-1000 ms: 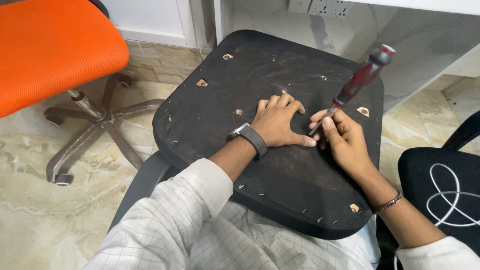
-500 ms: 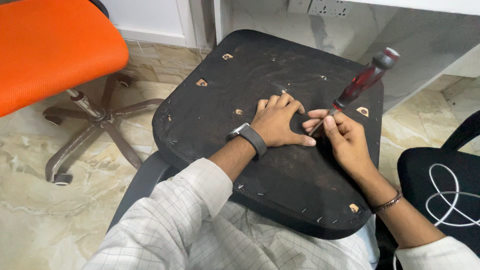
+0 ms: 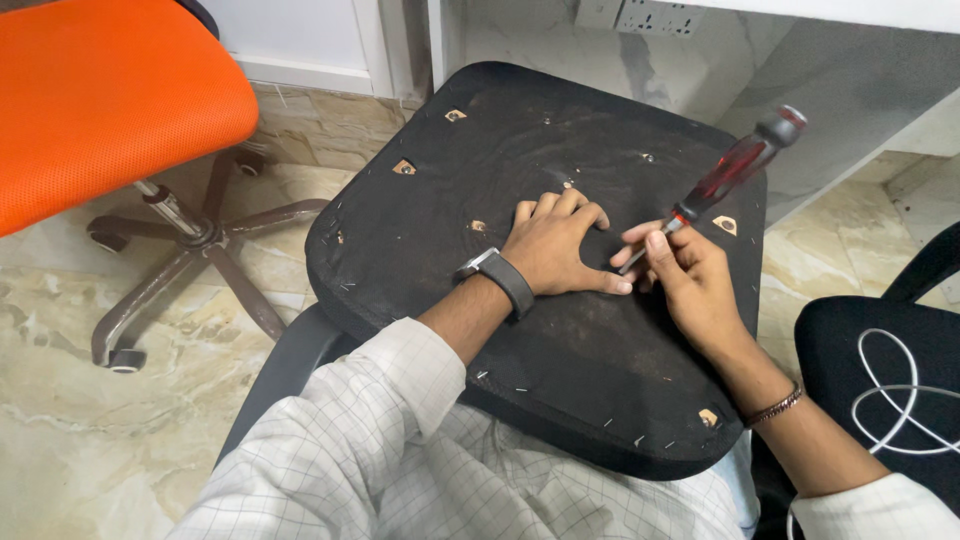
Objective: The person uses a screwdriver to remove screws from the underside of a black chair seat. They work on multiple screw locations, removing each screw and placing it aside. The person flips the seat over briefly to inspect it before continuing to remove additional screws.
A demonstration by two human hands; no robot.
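Now the right hand (image 3: 690,280) pinches a screwdriver (image 3: 725,175) shaft near the seat base's (image 3: 450,230) right edge, left hand (image 3: 555,245) flat, bracing; prying calls for steady pressure.

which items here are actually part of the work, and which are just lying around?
In use:
- black seat panel, underside up on the lap
- left hand, pressed flat on it
- right hand, pinching the shaft
- red-handled screwdriver, tip down by the left thumb

Just around:
- orange chair
- black chair with white cable
- wall socket strip
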